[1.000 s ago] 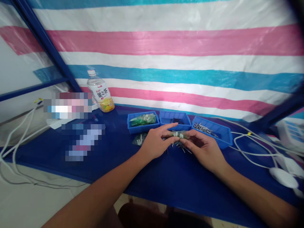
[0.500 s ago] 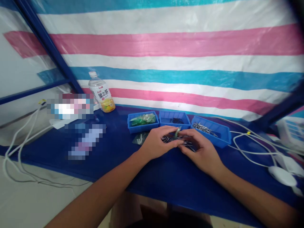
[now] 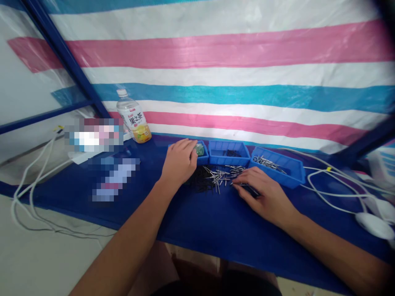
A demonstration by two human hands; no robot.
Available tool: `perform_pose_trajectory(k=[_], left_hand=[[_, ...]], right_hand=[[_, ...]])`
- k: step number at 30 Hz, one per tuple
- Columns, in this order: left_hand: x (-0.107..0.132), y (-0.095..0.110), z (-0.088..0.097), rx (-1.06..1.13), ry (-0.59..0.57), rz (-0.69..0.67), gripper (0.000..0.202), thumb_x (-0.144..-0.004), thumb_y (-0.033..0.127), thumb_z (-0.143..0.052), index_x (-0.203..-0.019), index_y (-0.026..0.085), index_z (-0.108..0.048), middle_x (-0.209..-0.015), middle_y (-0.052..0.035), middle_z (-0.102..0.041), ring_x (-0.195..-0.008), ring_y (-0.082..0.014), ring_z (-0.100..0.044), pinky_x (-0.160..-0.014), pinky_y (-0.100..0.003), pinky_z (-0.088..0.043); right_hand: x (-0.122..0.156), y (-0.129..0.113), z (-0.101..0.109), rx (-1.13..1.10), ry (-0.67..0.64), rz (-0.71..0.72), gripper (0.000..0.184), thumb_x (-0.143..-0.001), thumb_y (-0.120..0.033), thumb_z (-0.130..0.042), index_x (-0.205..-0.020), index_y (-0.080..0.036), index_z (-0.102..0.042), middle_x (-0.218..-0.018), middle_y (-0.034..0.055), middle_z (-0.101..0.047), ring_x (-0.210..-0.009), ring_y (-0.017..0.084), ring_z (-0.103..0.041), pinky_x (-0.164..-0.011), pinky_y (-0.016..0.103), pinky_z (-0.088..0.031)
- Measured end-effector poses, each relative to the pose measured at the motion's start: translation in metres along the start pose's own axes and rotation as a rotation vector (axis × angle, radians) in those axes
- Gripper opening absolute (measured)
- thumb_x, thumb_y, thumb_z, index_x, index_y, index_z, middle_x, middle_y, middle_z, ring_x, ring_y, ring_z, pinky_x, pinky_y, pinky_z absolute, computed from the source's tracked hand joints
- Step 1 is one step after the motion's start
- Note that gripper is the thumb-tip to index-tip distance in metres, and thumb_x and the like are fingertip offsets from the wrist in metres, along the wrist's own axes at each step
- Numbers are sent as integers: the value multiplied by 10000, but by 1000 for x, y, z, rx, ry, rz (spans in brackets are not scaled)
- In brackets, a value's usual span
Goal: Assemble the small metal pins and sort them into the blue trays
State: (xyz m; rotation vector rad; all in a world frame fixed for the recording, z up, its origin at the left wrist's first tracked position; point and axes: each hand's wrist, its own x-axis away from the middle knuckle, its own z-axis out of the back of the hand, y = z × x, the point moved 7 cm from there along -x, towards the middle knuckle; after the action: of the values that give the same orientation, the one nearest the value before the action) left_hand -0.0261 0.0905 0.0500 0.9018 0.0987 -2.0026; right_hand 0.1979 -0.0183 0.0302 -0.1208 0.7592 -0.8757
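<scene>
My left hand (image 3: 179, 161) reaches over the left blue bin (image 3: 202, 153), fingers curled on a small green-and-white part at the bin. My right hand (image 3: 262, 195) rests on the blue table (image 3: 197, 230), fingers pinched at the right edge of a loose heap of small metal pins (image 3: 220, 176). Darker pins (image 3: 199, 185) lie just left of the heap, between the two hands. The middle blue bin (image 3: 228, 153) holds a few dark pieces. The right blue bin (image 3: 279, 166) holds silver pins.
A drink bottle (image 3: 135, 118) stands at the back left against a striped tarp. White cables (image 3: 327, 183) and a white mouse (image 3: 375, 225) lie at the right. More white cables (image 3: 27, 181) hang off the left. Blue frame bars rise at both sides.
The hands have parted. The left one moved back and left to the left bin with the green part. The right one lowered onto the table. The pin heap now lies uncovered.
</scene>
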Motion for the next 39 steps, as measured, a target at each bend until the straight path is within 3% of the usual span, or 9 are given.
perform_pose_trajectory(k=[4,8,13,17,23,28,32,36,39], left_hand=[[2,-6,-12,-87,-63,41,365,-1053,380,-564,-1316,204,-745,-1347,-126,-770,-1334,-361,-655,-1181,-633,-435],[4,-6,-13,-111,-28,44,351,-1050,327,-538,-1309,216,-747,-1444,-147,-712,-1379,-374,-614,-1190,-644,-412],[4,-1,-7,-74,-21,64,542,-1035,384,-583,-1535,176,-578,-1608,-189,-563,-1509,-426,-481,-1256,-668,-324],[5,32,0,45,76,-57,563,-1028,359,-616,-1542,142,-538,-1595,-196,-549,-1597,-407,-356,-1316,-626,-266],[15,87,-20,423,-38,-273,352,-1050,225,-553,-1388,220,-652,-1428,-118,-673,-1470,-303,-522,-1272,-536,-417],[15,90,-16,516,-23,-269,259,-1046,199,-553,-1251,210,-712,-1265,-111,-733,-1305,-274,-627,-1184,-489,-501],[2,87,-11,457,-20,-190,244,-1054,213,-539,-1214,208,-723,-1220,-95,-764,-1217,-273,-666,-1135,-486,-523],[-11,96,-35,275,-276,-172,382,-1041,275,-571,-1390,163,-679,-1141,-122,-799,-1070,-299,-728,-971,-470,-591],[-13,100,-43,118,-243,-199,349,-1070,280,-511,-1311,149,-726,-1048,-134,-807,-1010,-313,-735,-910,-470,-585]], right_hand=[[-1,8,-8,116,-69,-8,278,-1019,-272,-690,-1295,-262,-727,-1208,116,-773,-1142,329,-673,-1003,561,-558],[-2,13,-21,214,-143,12,343,-1038,-296,-662,-1375,-269,-724,-1399,135,-717,-1302,371,-611,-1037,599,-529],[-6,15,-28,251,-178,54,260,-1072,-248,-607,-1276,-259,-767,-1301,106,-775,-1261,338,-640,-1009,543,-518],[-8,16,-28,319,-186,81,234,-1076,-209,-587,-1234,-219,-759,-1230,114,-790,-1122,308,-673,-938,485,-501],[-11,17,-25,408,-166,117,194,-1079,-203,-551,-1020,-205,-735,-940,101,-754,-888,267,-637,-771,411,-447],[-14,23,-17,323,-123,80,168,-1063,-201,-568,-1050,-209,-736,-965,112,-768,-915,278,-668,-819,423,-518],[-16,27,-8,222,-60,40,177,-1021,-180,-594,-1088,-236,-748,-997,101,-793,-951,291,-704,-862,452,-560],[-15,29,3,173,73,-35,127,-956,-155,-628,-989,-250,-706,-904,59,-748,-835,254,-684,-782,406,-557],[-11,33,10,158,158,-128,114,-920,-158,-643,-965,-256,-678,-867,37,-706,-761,224,-664,-683,361,-525]])
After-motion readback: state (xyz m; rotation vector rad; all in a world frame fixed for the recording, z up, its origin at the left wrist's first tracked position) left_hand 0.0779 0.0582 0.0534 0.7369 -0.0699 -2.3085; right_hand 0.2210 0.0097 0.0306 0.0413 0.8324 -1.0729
